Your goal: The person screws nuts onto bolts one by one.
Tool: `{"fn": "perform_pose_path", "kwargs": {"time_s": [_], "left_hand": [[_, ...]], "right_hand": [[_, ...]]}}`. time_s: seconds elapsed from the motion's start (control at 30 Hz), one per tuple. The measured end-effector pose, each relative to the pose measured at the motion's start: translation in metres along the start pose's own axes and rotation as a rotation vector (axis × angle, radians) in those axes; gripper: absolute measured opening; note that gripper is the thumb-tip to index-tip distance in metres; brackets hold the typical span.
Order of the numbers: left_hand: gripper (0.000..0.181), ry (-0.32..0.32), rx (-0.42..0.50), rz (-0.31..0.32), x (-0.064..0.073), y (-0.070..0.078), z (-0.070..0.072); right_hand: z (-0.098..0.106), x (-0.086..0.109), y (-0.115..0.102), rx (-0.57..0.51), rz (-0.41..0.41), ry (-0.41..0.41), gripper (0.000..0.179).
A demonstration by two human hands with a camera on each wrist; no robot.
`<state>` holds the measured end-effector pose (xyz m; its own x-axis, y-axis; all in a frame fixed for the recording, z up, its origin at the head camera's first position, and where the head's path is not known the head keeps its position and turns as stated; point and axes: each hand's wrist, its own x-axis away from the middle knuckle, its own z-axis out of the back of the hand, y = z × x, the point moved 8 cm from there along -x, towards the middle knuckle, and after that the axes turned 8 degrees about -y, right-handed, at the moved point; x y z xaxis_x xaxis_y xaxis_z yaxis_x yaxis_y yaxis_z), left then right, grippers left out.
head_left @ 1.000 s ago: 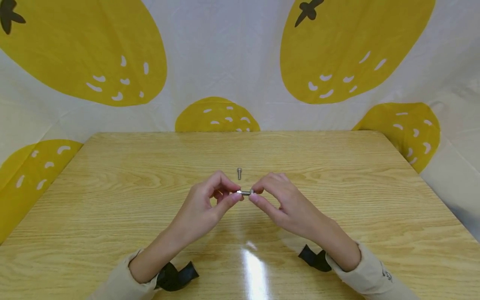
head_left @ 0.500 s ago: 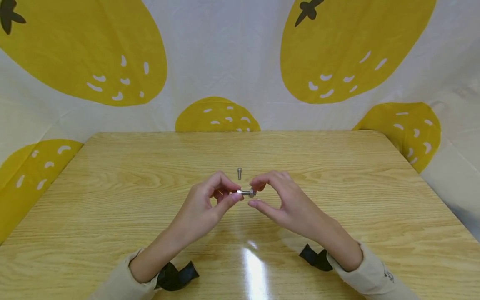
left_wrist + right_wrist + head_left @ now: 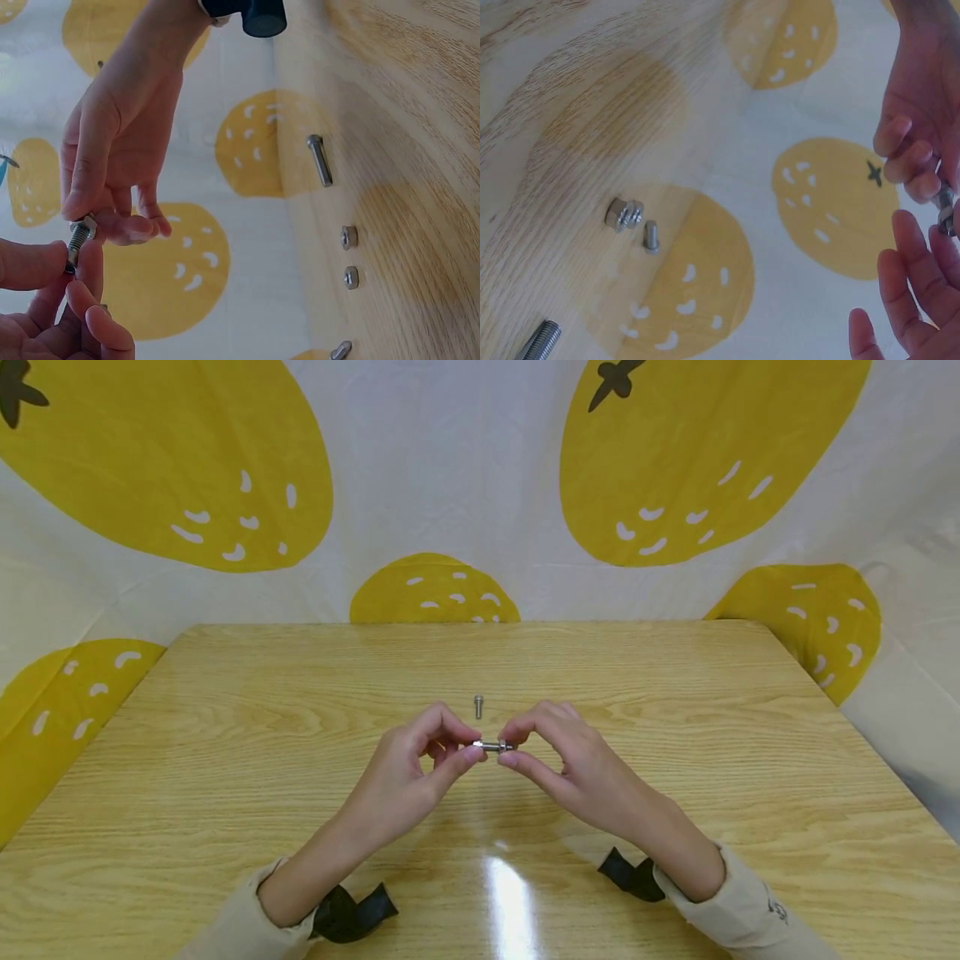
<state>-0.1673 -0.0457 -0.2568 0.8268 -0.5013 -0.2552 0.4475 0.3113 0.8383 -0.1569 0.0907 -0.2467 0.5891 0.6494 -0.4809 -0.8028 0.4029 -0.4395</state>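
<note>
Over the middle of the table, my left hand (image 3: 416, 768) pinches the head end of a metal bolt (image 3: 490, 746) between thumb and fingers. The bolt lies level, its threaded end pointing right. A hex nut (image 3: 89, 224) sits on the thread near that end. My right hand (image 3: 566, 760) holds the nut between thumb and forefinger; its tip sticks out slightly beyond. In the left wrist view both hands meet at the bolt. The right wrist view shows the bolt at its right edge, with the head hidden by the left fingers.
A small socket-head screw (image 3: 478, 707) lies on the wooden table (image 3: 300, 668) beyond the hands. Two loose nuts (image 3: 349, 237) and a longer bolt (image 3: 319, 160) also lie there, hidden in the head view. A fruit-patterned cloth (image 3: 450, 485) hangs behind the table.
Half a second ago my right thumb and forefinger were spread off the nut; now they have come back together on it. The left hand has kept its hold on the bolt.
</note>
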Motion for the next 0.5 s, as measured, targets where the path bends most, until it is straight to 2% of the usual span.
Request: {"fn": "perform_pose_path", "kwargs": {"time_s": [0.4,0.5], "left_hand": [[0.009,0.001,0.003,-0.006,0.0005,0.0012,-0.0005],[0.009,-0.001,-0.004,-0.003,0.0007,0.0009,-0.0001]], "right_hand": [[-0.0005,0.0008,0.0066,-0.002,-0.095,-0.045,0.014],[0.0009,0.0007,0.0043,0.007,-0.074,-0.035,0.026]]}}
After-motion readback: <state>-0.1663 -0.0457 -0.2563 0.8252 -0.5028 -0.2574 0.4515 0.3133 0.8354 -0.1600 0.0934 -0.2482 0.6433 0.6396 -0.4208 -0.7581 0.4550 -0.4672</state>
